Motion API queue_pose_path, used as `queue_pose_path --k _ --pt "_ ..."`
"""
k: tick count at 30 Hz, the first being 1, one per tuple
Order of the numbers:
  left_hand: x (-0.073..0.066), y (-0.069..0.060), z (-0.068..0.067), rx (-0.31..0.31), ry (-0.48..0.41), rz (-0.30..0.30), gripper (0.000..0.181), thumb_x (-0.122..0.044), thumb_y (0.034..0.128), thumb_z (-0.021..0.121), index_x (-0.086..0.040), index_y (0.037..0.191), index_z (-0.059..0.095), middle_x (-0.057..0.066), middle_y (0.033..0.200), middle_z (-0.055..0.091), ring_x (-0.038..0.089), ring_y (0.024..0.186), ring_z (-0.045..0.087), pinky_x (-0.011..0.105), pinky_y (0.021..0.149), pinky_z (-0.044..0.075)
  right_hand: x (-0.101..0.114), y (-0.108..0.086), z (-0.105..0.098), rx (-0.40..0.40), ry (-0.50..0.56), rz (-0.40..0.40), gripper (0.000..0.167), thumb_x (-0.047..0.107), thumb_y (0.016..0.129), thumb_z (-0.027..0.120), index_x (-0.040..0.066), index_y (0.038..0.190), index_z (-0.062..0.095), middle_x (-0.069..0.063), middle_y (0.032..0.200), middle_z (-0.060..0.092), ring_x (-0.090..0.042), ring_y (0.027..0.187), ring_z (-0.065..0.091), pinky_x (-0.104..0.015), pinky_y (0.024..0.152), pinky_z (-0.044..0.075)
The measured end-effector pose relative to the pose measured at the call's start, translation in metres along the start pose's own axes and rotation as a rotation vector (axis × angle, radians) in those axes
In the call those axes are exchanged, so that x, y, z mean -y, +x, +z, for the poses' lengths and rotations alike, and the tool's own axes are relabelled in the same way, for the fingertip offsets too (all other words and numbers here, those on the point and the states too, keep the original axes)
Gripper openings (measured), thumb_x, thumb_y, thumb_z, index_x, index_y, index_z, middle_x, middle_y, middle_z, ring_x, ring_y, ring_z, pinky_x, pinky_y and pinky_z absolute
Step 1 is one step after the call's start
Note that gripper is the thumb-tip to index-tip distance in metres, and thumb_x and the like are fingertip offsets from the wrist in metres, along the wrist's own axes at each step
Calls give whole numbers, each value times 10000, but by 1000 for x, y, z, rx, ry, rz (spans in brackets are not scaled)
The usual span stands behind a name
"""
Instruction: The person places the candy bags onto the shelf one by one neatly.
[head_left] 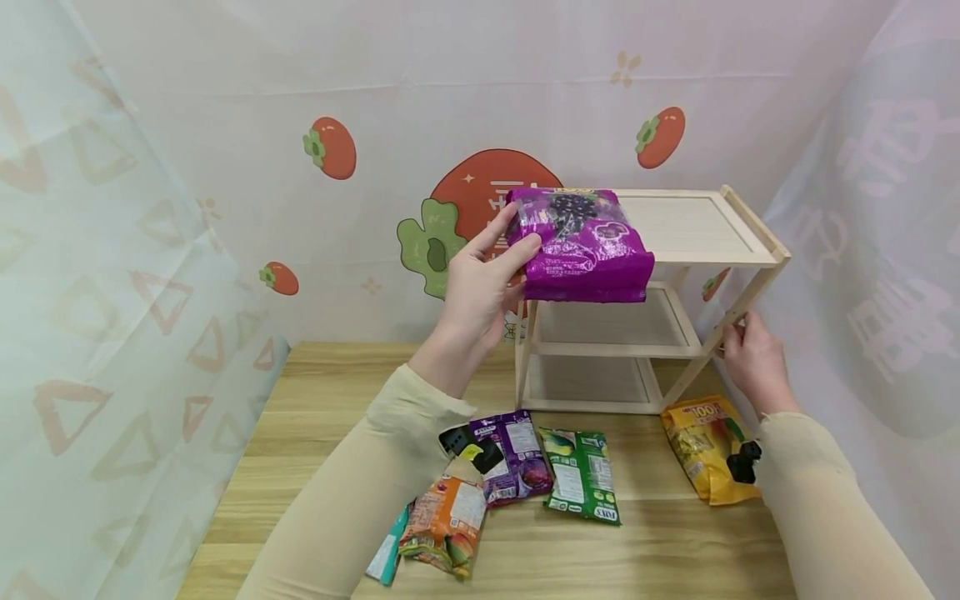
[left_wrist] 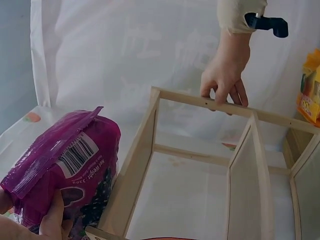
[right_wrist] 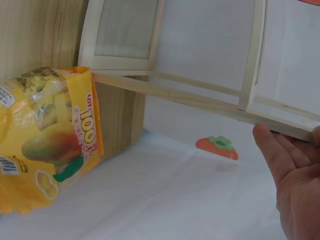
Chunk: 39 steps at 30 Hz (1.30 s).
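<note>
My left hand [head_left: 480, 287] grips the left side of a plump purple candy bag [head_left: 588, 271] with dark berries printed on it. The bag is at the top left of a three-tier wooden shelf [head_left: 690, 225]; I cannot tell whether it touches the top board. In the left wrist view, a barcode faces up on the purple candy bag [left_wrist: 60, 165]. At the shelf's right side, my right hand [head_left: 756, 362] holds the slanted side rail. Fingers [right_wrist: 275, 150] press against that wooden rail [right_wrist: 200, 100] in the right wrist view. A yellow mango candy bag [head_left: 701, 446] lies below this hand.
Before the shelf, a smaller purple bag [head_left: 517, 467], a green bag [head_left: 573, 487] and an orange bag [head_left: 450, 512] lie on the wooden table [head_left: 300, 467]. A teal packet [head_left: 388, 554] is partly under the orange one. Printed cloth [head_left: 360, 67] hangs behind and at both sides.
</note>
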<state>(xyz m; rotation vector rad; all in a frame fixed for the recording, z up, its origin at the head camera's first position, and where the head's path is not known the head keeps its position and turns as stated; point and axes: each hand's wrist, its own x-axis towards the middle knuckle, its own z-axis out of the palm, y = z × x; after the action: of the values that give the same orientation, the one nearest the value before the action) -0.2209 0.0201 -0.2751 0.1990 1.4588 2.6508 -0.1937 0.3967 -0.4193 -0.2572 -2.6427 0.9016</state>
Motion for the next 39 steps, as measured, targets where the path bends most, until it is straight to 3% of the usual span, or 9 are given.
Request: queue_pose_path --k 15,21,25,31,34,39 --pt "-4 5 14 -15 -53 -56 513 -98 908 784 -263 1377 657 85 1447 467 289 1119 679 391 886 607 0 -2 0 1 15 -1 409 168 1102 311 -135 1371 371 -458 1270 535 -551 1052 643 -574 807 573" --pt "-6 4 15 20 -64 -70 535 -128 919 779 -263 1412 621 97 1386 527 266 1108 676 349 850 616 1 -2 1 16 24 11 429 183 1105 302 -127 1396 354 -448 1295 524 -546 1076 634 -601 844 555" --pt "-7 1 14 75 -39 -71 639 -136 910 790 -262 1483 537 76 1384 539 252 1111 672 320 861 609 -1 -2 1 -10 6 -22 393 147 1096 308 -142 1353 379 -454 1242 548 -544 1020 653 -554 789 581" --pt "-5 -1 14 158 116 -38 929 15 845 803 -299 1592 350 159 1338 629 251 1193 655 354 1010 546 0 -2 0 -22 13 -41 374 131 1092 308 -149 1324 395 -457 1210 559 -544 990 663 -476 731 603" --pt "-3 -2 15 141 254 6 971 -16 821 836 -317 1595 334 160 1256 684 215 1174 663 356 1015 540 1 -3 1 -11 13 -30 389 145 1097 306 -146 1342 388 -454 1226 550 -543 1007 656 -505 755 597" --pt "-1 -2 15 88 543 126 914 -219 830 870 -297 1587 364 126 1202 723 150 1081 689 334 922 575 1 -3 0 -1 17 -18 407 158 1100 308 -140 1367 380 -446 1242 546 -539 1032 647 -500 762 597"
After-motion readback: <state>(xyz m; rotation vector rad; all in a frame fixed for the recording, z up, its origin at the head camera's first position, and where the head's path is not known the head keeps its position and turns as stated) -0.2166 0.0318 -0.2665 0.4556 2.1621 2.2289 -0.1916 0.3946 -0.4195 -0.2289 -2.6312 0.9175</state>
